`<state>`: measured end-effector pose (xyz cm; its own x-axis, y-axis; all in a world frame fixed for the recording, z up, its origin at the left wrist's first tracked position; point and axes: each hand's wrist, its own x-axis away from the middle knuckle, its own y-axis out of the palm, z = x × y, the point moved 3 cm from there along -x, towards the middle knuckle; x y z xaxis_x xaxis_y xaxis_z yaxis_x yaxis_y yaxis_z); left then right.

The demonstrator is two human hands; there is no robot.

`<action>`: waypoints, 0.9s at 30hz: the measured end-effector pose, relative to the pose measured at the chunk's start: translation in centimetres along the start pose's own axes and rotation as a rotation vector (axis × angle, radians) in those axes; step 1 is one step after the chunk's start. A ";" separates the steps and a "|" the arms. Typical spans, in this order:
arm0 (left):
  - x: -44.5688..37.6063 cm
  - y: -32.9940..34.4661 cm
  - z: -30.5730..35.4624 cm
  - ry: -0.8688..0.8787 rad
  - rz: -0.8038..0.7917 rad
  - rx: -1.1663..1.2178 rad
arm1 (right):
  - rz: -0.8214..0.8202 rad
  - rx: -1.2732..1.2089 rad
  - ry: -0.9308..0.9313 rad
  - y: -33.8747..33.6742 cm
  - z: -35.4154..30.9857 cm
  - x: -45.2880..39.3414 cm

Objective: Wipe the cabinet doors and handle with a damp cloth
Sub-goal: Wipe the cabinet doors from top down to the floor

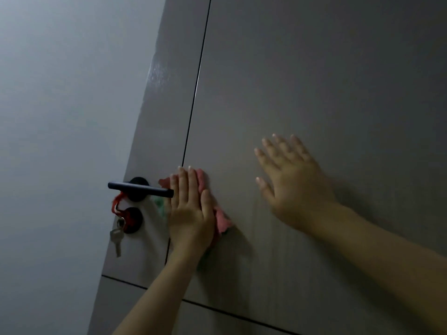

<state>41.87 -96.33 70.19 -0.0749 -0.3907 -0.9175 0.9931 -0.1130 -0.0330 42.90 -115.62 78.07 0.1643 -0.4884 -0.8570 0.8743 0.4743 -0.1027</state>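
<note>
A key (116,238) hangs on a red cord (117,201) below a black round lock plate (131,220). A pale grey wall (60,117) fills the left side.

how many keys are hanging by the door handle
2, as far as the dim picture shows. Both keys hang together on a red cord looped over the black handle, below it and beside the round lock plate. One overlaps the other, so more may be hidden.
</note>
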 end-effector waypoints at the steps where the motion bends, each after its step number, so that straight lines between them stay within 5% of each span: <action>1: 1.2 0.0 -0.1 0.027 -0.024 -0.001 | -0.004 -0.009 -0.033 0.2 -0.7 0.9; 6: -1.9 -0.3 -1.3 0.084 -0.024 -0.018 | 0.074 -0.021 -0.049 -0.4 -0.8 2.7; 11: -4.6 -0.4 -0.1 -0.014 0.003 -0.041 | 0.196 0.028 0.145 -1.3 3.2 0.1; 15: 1.4 2.2 4.1 0.238 0.002 -0.096 | 0.140 0.047 0.201 -1.2 6.1 -1.8; 19: -0.7 2.3 6.4 0.311 -0.014 -0.129 | 0.167 0.052 0.106 -0.6 7.2 -2.6; 25: -5.4 3.2 14.4 0.288 -0.070 -0.111 | -0.157 -0.177 0.120 -0.4 10.6 -2.8; 27: -3.0 3.9 16.1 0.361 -0.065 -0.098 | -0.152 -0.258 0.108 -1.6 10.7 -1.5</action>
<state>44.56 -110.28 79.19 -0.1185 -0.0366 -0.9923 0.9926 -0.0325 -0.1173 46.17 -123.46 84.94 -0.0212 -0.4941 -0.8692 0.7379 0.5788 -0.3471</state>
